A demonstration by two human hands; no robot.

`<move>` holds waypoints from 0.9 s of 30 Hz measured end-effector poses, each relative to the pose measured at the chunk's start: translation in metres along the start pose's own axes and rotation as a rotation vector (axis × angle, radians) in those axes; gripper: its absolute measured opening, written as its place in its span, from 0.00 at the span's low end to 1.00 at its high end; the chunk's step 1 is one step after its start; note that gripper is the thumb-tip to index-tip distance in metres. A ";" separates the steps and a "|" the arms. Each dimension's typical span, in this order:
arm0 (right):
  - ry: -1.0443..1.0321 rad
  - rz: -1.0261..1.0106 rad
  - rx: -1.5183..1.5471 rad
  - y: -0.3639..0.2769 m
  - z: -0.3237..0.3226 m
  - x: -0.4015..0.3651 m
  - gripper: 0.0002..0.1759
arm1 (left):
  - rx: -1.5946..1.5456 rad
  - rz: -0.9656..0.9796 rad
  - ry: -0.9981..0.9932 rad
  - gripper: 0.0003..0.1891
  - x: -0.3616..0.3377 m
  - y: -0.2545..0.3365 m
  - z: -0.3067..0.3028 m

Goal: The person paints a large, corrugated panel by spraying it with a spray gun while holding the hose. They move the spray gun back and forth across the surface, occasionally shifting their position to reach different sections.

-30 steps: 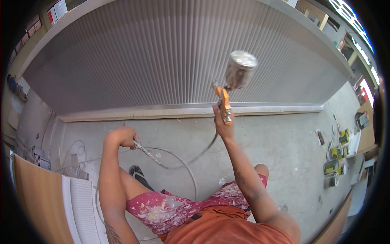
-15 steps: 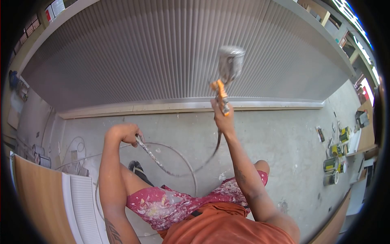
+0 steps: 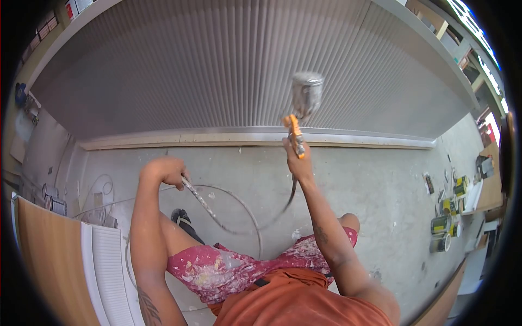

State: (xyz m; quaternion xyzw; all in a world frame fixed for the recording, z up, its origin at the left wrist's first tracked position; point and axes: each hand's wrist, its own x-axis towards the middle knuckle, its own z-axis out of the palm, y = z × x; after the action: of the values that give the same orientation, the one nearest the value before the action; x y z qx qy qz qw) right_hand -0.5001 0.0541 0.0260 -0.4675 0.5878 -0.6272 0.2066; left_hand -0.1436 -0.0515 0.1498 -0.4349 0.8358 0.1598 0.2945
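My right hand [image 3: 299, 158] is closed around the handle of a spray gun [image 3: 294, 130], which has an orange body and a silver paint cup [image 3: 308, 92] on top. The gun is held up in front of a large grey fluted panel [image 3: 217, 70]. A paint-spattered air hose [image 3: 204, 204] runs down from the gun's handle and loops back to the left. My left hand [image 3: 171, 173] grips this hose, with the fingers curled around it and partly hidden by the back of the hand.
Along the panel's lower edge runs a pale wooden base strip [image 3: 217, 139]. Several paint cans [image 3: 441, 224] stand on the floor at right, others [image 3: 56, 205] at left. A wood-faced board [image 3: 51, 255] and a white ribbed panel [image 3: 111, 271] are at lower left. Hose coils cross the floor.
The spray gun and its cup have come slightly down in the view, with the right hand. My left hand has shifted slightly up, still on the hose.
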 end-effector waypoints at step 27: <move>-0.017 -0.045 -0.033 -0.001 0.008 0.000 0.14 | -0.033 -0.045 -0.053 0.21 -0.005 0.008 -0.003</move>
State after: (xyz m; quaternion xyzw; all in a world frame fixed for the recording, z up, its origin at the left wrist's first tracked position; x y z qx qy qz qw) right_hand -0.4931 0.0503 0.0262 -0.4892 0.5858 -0.6176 0.1897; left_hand -0.1494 -0.0452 0.1558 -0.4540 0.8150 0.1782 0.3128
